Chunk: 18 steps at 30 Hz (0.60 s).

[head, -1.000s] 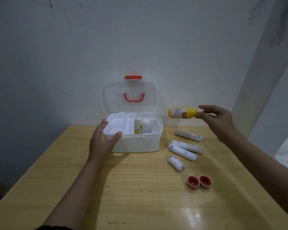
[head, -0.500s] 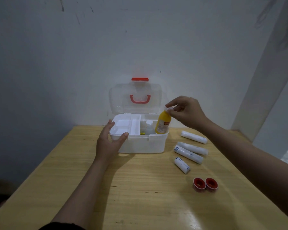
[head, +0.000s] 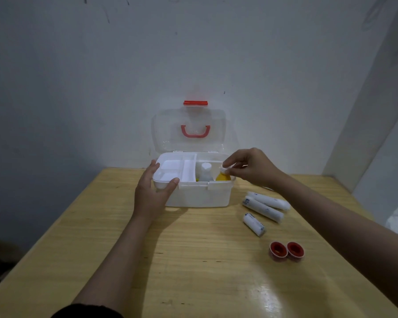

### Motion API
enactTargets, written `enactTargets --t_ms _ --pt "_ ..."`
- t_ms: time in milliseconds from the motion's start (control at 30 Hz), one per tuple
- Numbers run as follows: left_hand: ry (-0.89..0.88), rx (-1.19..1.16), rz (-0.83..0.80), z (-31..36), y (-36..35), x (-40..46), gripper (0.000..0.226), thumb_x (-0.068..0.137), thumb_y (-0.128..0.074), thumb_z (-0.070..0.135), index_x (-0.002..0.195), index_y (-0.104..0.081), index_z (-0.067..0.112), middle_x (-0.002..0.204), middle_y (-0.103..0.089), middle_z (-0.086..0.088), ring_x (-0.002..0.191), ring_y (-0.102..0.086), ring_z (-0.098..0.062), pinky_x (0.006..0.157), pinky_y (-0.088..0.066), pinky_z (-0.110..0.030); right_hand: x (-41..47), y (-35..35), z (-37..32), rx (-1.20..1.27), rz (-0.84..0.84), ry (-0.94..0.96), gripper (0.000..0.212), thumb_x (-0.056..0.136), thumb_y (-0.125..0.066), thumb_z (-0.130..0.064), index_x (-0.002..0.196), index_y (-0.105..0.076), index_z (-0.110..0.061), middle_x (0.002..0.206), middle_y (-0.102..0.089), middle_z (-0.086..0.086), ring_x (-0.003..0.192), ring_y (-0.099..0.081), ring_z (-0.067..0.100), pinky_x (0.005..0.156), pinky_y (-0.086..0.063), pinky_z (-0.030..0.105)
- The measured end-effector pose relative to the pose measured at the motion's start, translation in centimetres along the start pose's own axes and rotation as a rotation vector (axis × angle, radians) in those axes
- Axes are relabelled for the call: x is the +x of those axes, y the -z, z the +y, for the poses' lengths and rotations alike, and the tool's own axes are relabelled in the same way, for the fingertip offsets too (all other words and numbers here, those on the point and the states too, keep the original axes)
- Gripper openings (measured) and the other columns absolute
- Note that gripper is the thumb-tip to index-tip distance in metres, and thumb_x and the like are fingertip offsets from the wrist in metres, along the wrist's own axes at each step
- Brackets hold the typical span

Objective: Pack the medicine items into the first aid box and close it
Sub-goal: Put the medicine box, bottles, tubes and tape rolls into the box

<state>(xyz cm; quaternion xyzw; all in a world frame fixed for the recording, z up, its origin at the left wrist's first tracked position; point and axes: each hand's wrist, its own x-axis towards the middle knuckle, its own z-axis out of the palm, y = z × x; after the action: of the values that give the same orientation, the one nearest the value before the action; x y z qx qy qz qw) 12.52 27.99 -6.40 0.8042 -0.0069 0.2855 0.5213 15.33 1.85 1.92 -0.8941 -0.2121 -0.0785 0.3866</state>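
The white first aid box [head: 200,195] stands open on the wooden table, its clear lid [head: 190,129] with a red handle raised against the wall. My left hand [head: 151,193] grips the box's front left corner. My right hand [head: 251,167] pinches the white cap of a yellow bottle [head: 223,176] that stands upright, mostly sunk in the box's right compartment. A clear bottle [head: 205,172] with a white cap stands beside it inside. A white divided tray [head: 174,168] fills the left half of the box.
Right of the box lie three white bandage rolls [head: 263,208] on the table. Two red-rimmed tape rolls [head: 286,250] sit nearer to me on the right. The wall stands directly behind the box; a white pillar rises at the right.
My right hand carried the yellow bottle from the air at the right over to the box, turned it upright and lowered it into the right compartment. My left hand stayed on the box.
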Motion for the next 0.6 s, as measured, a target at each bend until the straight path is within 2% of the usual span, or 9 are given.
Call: enactTargets --t_ms 167,333,400,500,600 --pt "0.018 -0.001 0.002 -0.1 0.0 0.0 0.066 0.075 -0.074 0.033 0.134 -0.046 0.021 0.148 -0.038 0.007 0.133 -0.034 -0.008 0.107 -0.031 -0.028 -1.2 0.8 -0.3 -0.013 -0.004 0.007 0.023 0.077 -0.073 -0.015 0.1 -0.073 -0.013 0.101 -0.072 -0.001 0.089 -0.067 0.009 0.08 -0.056 0.026" --pt "0.023 -0.013 0.002 -0.3 -0.1 0.0 0.066 0.075 -0.074 0.034 0.134 -0.046 0.022 0.148 -0.038 0.007 0.133 -0.034 -0.008 0.11 -0.033 -0.033 -4.6 2.7 2.0 -0.039 0.084 -0.062 0.019 0.075 -0.075 -0.019 0.094 -0.072 -0.019 0.093 -0.07 -0.007 0.087 -0.066 0.005 0.082 -0.057 0.03" --pt "0.026 -0.013 -0.001 -0.2 -0.1 0.0 0.066 0.076 -0.073 0.034 0.134 -0.046 0.022 0.149 -0.038 0.006 0.134 -0.034 -0.01 0.11 -0.033 -0.033 -6.9 3.0 3.8 -0.136 0.093 -0.108 0.019 0.074 -0.076 -0.024 0.093 -0.072 -0.023 0.099 -0.067 -0.006 0.092 -0.062 0.005 0.084 -0.053 0.031" --pt "0.033 -0.017 -0.005 -0.2 -0.1 0.0 0.066 0.076 -0.073 0.034 0.135 -0.045 0.023 0.149 -0.037 0.007 0.134 -0.034 -0.01 0.109 -0.032 -0.031 -10.6 2.6 6.6 -0.274 0.124 -0.15 0.026 0.071 -0.078 -0.03 0.095 -0.07 -0.029 0.114 -0.061 0.001 0.107 -0.056 0.016 0.093 -0.044 0.035" --pt "0.035 -0.022 0.001 -0.3 -0.1 0.0 0.066 0.076 -0.073 0.034 0.134 -0.046 0.022 0.149 -0.037 0.007 0.135 -0.034 -0.01 0.109 -0.032 -0.03 -12.9 1.7 8.5 -0.235 0.135 -0.218 0.033 0.066 -0.079 -0.035 0.098 -0.068 -0.038 0.124 -0.056 0.003 0.118 -0.051 0.02 0.098 -0.042 0.039"
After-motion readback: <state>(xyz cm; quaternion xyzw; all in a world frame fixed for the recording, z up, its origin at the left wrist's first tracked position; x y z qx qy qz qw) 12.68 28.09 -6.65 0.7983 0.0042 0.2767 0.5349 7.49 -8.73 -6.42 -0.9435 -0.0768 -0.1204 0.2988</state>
